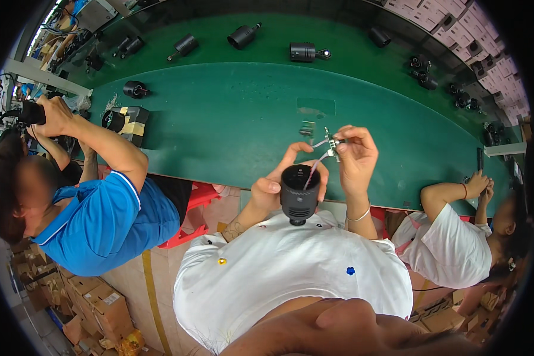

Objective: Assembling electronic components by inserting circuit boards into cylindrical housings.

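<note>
My left hand (271, 185) is wrapped round a black cylindrical housing (298, 200), held upright in front of my chest with its open end up. Slots run across the lower side of this housing. Between the thumb and fingers of my right hand (358, 155) is a small circuit board (331, 145), above and to the right of the housing. Pinkish-grey wires (314, 168) run from inside the housing to the board. A second small green board (307, 129), slightly blurred, shows just beyond my left fingertips; whether it touches the table cannot be made out.
Beyond the green table (219, 118), a darker green strip carries several black cylindrical parts (302, 52). A black box with yellow tape (135, 123) stands at left. Co-workers sit on both sides, one in a blue shirt (113, 219), one in white (451, 243). Cardboard boxes (104, 308) lie behind.
</note>
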### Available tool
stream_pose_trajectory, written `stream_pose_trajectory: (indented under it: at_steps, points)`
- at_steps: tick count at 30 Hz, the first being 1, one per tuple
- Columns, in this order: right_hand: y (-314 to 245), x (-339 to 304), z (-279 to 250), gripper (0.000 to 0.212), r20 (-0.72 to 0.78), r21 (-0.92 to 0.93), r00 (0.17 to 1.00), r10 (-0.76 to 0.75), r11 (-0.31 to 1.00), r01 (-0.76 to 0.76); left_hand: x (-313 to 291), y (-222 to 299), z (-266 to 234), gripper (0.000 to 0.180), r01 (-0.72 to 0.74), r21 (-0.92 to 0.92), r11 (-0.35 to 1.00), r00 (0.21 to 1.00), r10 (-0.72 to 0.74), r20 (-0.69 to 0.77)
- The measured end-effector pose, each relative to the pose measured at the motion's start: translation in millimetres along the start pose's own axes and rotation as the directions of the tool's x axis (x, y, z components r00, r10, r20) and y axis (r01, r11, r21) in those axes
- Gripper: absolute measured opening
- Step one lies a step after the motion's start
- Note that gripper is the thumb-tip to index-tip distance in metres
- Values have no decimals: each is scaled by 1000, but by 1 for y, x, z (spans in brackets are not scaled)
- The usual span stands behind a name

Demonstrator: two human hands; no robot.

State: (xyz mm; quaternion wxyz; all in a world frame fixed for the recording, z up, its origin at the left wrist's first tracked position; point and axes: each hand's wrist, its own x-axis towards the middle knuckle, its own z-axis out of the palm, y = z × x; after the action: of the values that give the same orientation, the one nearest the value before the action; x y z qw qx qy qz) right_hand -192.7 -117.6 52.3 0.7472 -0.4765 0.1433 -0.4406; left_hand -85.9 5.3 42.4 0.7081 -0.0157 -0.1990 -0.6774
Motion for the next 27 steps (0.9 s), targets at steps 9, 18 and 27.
stream_pose_trajectory:
  at_steps: [9,18,27]
  points:
    - [-24,9,-6,19,189,-288,951,-245,912,293,-10,11,5,82,163,835,525,947,155,-283]
    - [-34,4,1,20,257,-303,916,-309,874,380,-8,12,-9,73,118,979,166,973,177,-147]
    - [-42,2,-2,20,209,-619,869,-449,627,473,-4,-5,3,61,169,961,221,896,372,-243]
